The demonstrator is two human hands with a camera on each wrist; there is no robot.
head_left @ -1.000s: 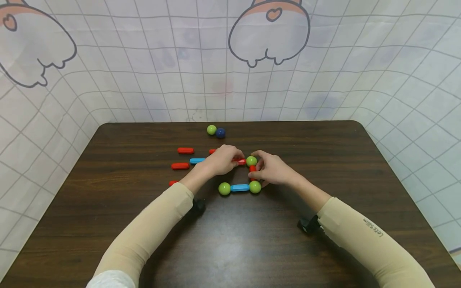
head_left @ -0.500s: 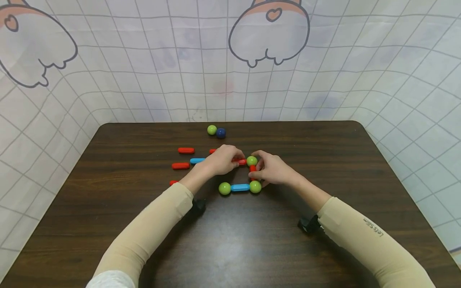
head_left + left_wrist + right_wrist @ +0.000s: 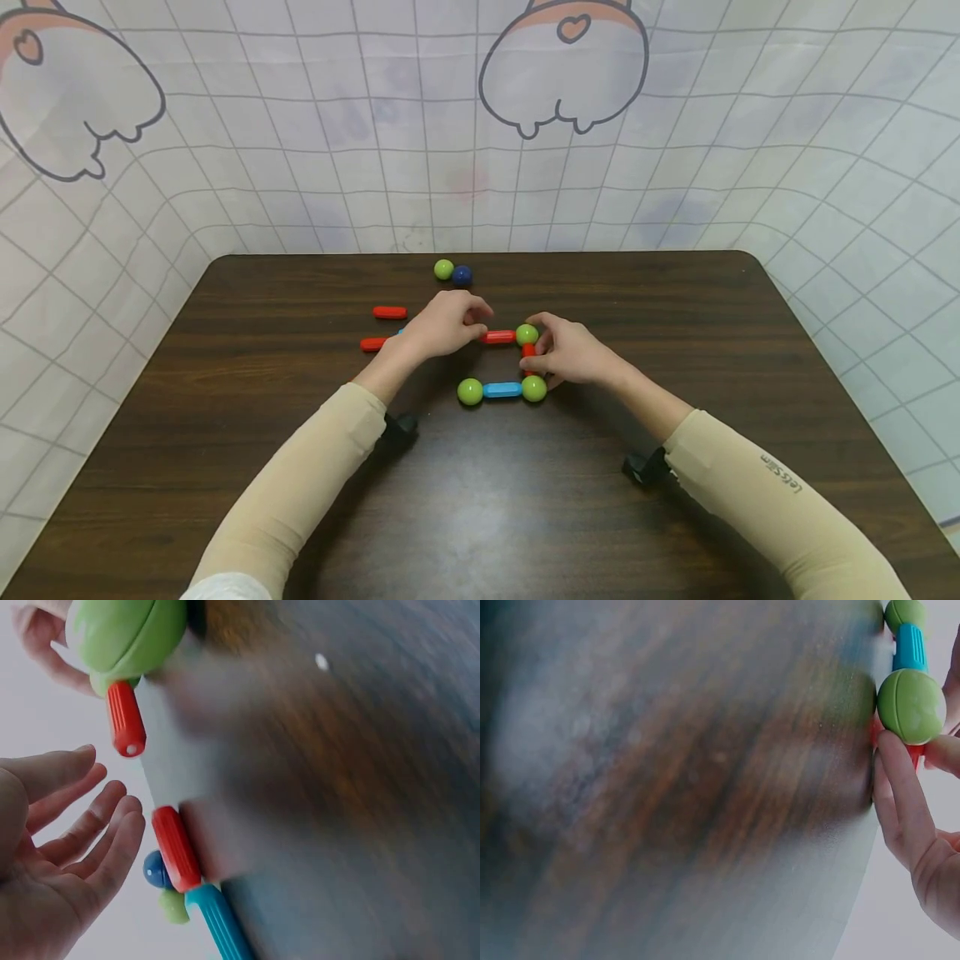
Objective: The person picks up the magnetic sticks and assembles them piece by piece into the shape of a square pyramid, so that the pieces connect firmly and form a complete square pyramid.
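Observation:
On the table is a joined shape of green balls and sticks. A blue stick (image 3: 502,390) links two green balls (image 3: 470,392) along its near side. At its right, my right hand (image 3: 576,353) pinches a short red stick (image 3: 528,360) between the near ball and the far green ball (image 3: 527,334). Another red stick (image 3: 498,337) runs left from the far ball. Beside that stick's left end is my left hand (image 3: 442,325); the left wrist view shows its fingers loosely extended, holding nothing.
A green ball (image 3: 443,269) and a dark blue ball (image 3: 462,275) lie near the table's far edge. Two loose red sticks (image 3: 390,312) lie left of my left hand, which partly hides one and mostly covers a blue stick (image 3: 221,922). A patterned cloth hangs behind the table.
My left hand has let go of the red stick and moved left, its fingers opening. The right hand keeps its grip in the same place.

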